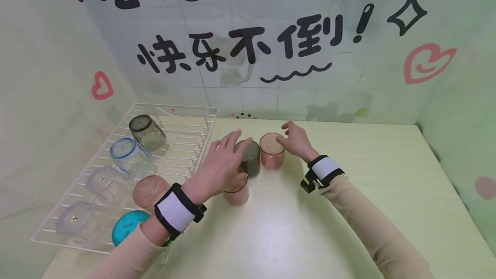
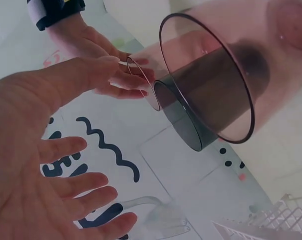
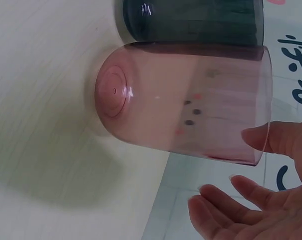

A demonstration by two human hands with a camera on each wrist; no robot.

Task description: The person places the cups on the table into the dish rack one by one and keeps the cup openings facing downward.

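Pale wood-grain tabletop spreads across the head view, a grey tumbler amid it, one pink tumbler towards three o'clock, a smaller-looking tumbler, also pink, at seven. Left wrist view: the left hand is spread, gripping nothing. Right wrist view: the right hand has its thumb at the pink rim, fingers loosely bent, clear of the wall. Likely light, stiff, slick, breakable; best held mid-wall.
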